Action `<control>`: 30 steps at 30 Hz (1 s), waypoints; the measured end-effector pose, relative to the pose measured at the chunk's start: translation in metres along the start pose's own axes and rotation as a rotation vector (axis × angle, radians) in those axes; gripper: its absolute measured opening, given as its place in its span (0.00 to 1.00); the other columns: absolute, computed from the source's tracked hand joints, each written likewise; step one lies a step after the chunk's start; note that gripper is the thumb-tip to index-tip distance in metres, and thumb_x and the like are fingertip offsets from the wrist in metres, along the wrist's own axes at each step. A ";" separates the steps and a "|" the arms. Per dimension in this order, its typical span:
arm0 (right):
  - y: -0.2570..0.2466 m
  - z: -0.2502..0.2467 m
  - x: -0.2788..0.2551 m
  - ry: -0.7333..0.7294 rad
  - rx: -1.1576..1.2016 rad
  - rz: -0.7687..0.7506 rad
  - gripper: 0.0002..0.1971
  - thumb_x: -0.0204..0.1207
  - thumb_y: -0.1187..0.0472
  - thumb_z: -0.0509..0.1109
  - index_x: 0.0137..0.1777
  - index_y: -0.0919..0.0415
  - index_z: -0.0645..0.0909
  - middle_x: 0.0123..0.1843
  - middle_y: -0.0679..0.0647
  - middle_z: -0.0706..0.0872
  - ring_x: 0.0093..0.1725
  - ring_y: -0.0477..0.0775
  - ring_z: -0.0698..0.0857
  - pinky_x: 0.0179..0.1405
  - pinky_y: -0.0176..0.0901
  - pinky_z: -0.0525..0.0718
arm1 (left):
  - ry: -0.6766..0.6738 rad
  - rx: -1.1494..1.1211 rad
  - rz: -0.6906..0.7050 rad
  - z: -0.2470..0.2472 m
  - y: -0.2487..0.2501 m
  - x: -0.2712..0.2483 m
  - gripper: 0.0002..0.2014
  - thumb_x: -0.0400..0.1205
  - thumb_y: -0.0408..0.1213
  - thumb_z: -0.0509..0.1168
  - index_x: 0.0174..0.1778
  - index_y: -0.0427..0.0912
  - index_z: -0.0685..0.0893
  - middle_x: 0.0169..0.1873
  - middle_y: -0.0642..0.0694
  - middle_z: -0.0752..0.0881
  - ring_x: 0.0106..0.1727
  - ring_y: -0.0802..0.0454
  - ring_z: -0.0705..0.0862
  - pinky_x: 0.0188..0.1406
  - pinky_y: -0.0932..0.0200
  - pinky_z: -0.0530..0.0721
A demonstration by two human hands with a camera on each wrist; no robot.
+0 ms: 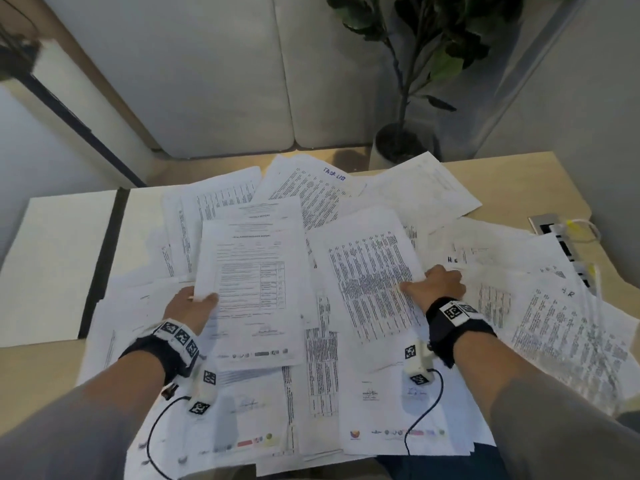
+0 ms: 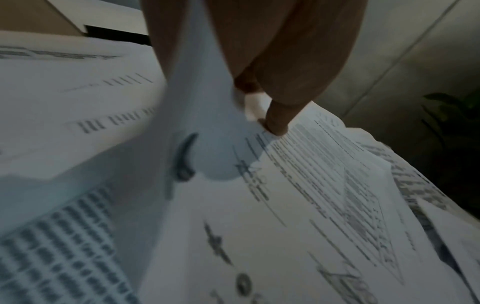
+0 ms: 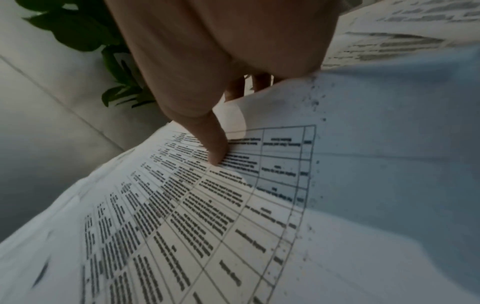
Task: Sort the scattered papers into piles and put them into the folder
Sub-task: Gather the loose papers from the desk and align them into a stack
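White printed papers [image 1: 346,393] are lying scattered across the desk [image 1: 519,174]. Left hand [image 1: 188,308] is pinching a report sheet [image 1: 252,282] by its edge; right hand [image 1: 438,287] is gripping a table-printed sheet [image 1: 370,271]. An open folder [image 1: 59,265] is lying at far left.

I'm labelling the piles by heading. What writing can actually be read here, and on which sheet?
"TASK LIST", blue handwriting, last letters unsure: top of the far sheet.
"HR", handwritten: the sheet at the right.
"H" plus an unclear letter, handwritten: the sheet beyond the right hand.
Report in the left hand: print too blurred.
Table sheet: cells too blurred.
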State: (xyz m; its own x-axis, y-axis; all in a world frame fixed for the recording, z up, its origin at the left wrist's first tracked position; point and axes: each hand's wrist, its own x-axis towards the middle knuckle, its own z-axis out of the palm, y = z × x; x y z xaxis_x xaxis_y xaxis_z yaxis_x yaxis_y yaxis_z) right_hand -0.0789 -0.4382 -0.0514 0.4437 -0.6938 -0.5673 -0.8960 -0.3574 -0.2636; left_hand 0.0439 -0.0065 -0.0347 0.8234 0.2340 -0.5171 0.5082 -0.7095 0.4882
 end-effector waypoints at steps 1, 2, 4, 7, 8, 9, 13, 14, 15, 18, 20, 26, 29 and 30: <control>-0.002 0.004 0.001 0.004 -0.010 0.004 0.40 0.69 0.42 0.84 0.75 0.61 0.74 0.76 0.65 0.69 0.74 0.72 0.74 0.72 0.62 0.81 | 0.013 0.021 -0.005 -0.004 -0.008 -0.001 0.19 0.86 0.44 0.69 0.67 0.36 0.84 0.63 0.34 0.88 0.54 0.39 0.84 0.57 0.49 0.80; -0.005 0.007 0.001 0.004 -0.006 0.012 0.40 0.69 0.44 0.84 0.75 0.62 0.73 0.76 0.66 0.68 0.73 0.73 0.76 0.71 0.62 0.82 | 0.041 0.036 -0.012 -0.009 -0.015 -0.003 0.20 0.86 0.47 0.68 0.68 0.36 0.84 0.65 0.34 0.87 0.55 0.39 0.83 0.59 0.48 0.80; -0.008 0.010 0.001 0.008 0.024 0.037 0.40 0.70 0.50 0.85 0.76 0.64 0.70 0.76 0.67 0.69 0.72 0.73 0.78 0.68 0.61 0.85 | 0.110 0.164 -0.083 -0.016 -0.030 -0.005 0.29 0.85 0.54 0.67 0.77 0.40 0.80 0.74 0.34 0.79 0.67 0.34 0.80 0.70 0.43 0.77; -0.010 0.012 -0.002 0.027 0.169 0.017 0.41 0.75 0.62 0.82 0.81 0.65 0.61 0.72 0.69 0.78 0.66 0.72 0.84 0.59 0.57 0.86 | 0.079 0.373 -0.208 -0.023 -0.047 -0.009 0.36 0.79 0.63 0.67 0.82 0.50 0.76 0.82 0.38 0.65 0.75 0.30 0.74 0.77 0.41 0.74; -0.010 0.011 -0.004 0.034 0.217 -0.012 0.40 0.77 0.66 0.79 0.83 0.65 0.60 0.68 0.68 0.81 0.61 0.70 0.85 0.55 0.53 0.85 | 0.057 0.392 -0.211 -0.023 -0.050 -0.011 0.35 0.79 0.62 0.67 0.81 0.51 0.76 0.82 0.39 0.64 0.75 0.31 0.75 0.76 0.42 0.74; -0.011 0.009 -0.007 0.041 0.254 -0.048 0.36 0.79 0.67 0.77 0.82 0.65 0.62 0.64 0.68 0.83 0.58 0.67 0.85 0.53 0.51 0.83 | 0.044 0.409 -0.203 -0.022 -0.051 -0.013 0.33 0.80 0.60 0.67 0.80 0.49 0.78 0.81 0.39 0.64 0.74 0.31 0.75 0.75 0.44 0.74; -0.015 -0.004 -0.028 0.008 0.305 -0.202 0.29 0.86 0.58 0.71 0.85 0.64 0.71 0.81 0.62 0.79 0.80 0.66 0.77 0.79 0.54 0.74 | 0.046 0.321 -0.120 -0.015 -0.051 -0.017 0.24 0.82 0.49 0.69 0.70 0.39 0.84 0.76 0.37 0.65 0.57 0.35 0.81 0.65 0.48 0.79; -0.016 -0.010 -0.032 0.015 0.337 -0.227 0.29 0.88 0.55 0.70 0.86 0.65 0.70 0.82 0.60 0.77 0.81 0.65 0.76 0.79 0.53 0.73 | 0.044 0.262 -0.102 -0.014 -0.052 -0.016 0.21 0.83 0.46 0.69 0.67 0.36 0.84 0.75 0.37 0.68 0.51 0.38 0.80 0.60 0.50 0.79; -0.017 -0.015 -0.036 0.039 0.369 -0.258 0.29 0.88 0.52 0.69 0.84 0.64 0.72 0.80 0.59 0.79 0.79 0.65 0.77 0.76 0.53 0.74 | 0.054 0.194 -0.085 -0.013 -0.053 -0.015 0.19 0.83 0.42 0.69 0.66 0.36 0.83 0.72 0.36 0.73 0.47 0.40 0.79 0.56 0.51 0.80; -0.014 -0.032 -0.046 0.067 0.489 -0.314 0.20 0.85 0.49 0.70 0.72 0.60 0.81 0.68 0.57 0.87 0.69 0.64 0.84 0.69 0.55 0.79 | 0.130 -0.048 -0.050 -0.012 -0.050 -0.019 0.20 0.83 0.34 0.69 0.70 0.42 0.73 0.53 0.40 0.85 0.41 0.43 0.82 0.46 0.50 0.79; -0.014 -0.042 -0.052 0.046 0.545 -0.331 0.15 0.87 0.52 0.69 0.69 0.59 0.83 0.63 0.54 0.89 0.63 0.61 0.86 0.65 0.53 0.80 | 0.121 -0.119 -0.034 -0.017 -0.049 -0.020 0.23 0.84 0.33 0.68 0.75 0.43 0.70 0.53 0.42 0.85 0.43 0.44 0.83 0.48 0.51 0.79; -0.049 -0.033 -0.065 -0.125 0.596 -0.419 0.12 0.87 0.55 0.70 0.68 0.54 0.85 0.60 0.46 0.92 0.58 0.48 0.89 0.54 0.42 0.85 | 0.059 0.038 0.045 -0.055 -0.065 -0.006 0.19 0.90 0.39 0.59 0.76 0.37 0.79 0.70 0.34 0.83 0.70 0.32 0.80 0.69 0.43 0.76; -0.079 -0.007 -0.068 -0.214 0.591 -0.445 0.13 0.87 0.56 0.71 0.69 0.54 0.85 0.61 0.47 0.92 0.59 0.50 0.90 0.63 0.50 0.86 | 0.075 0.023 0.030 -0.071 -0.075 0.001 0.21 0.91 0.40 0.60 0.79 0.36 0.76 0.73 0.34 0.82 0.71 0.33 0.79 0.67 0.48 0.75; -0.090 0.002 -0.070 -0.247 0.580 -0.452 0.12 0.87 0.56 0.71 0.68 0.55 0.85 0.60 0.47 0.92 0.59 0.50 0.90 0.61 0.49 0.86 | 0.082 0.010 0.016 -0.074 -0.078 0.004 0.21 0.90 0.40 0.60 0.79 0.36 0.76 0.71 0.34 0.83 0.69 0.33 0.81 0.65 0.48 0.75</control>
State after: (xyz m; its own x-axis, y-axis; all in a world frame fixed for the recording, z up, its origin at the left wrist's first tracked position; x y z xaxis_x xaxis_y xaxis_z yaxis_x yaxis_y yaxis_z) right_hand -0.0291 -0.3562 0.0104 0.8125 -0.3746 -0.4466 -0.5259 -0.1408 -0.8388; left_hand 0.0263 0.0989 -0.0226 0.8497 0.2759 -0.4492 0.4922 -0.7204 0.4886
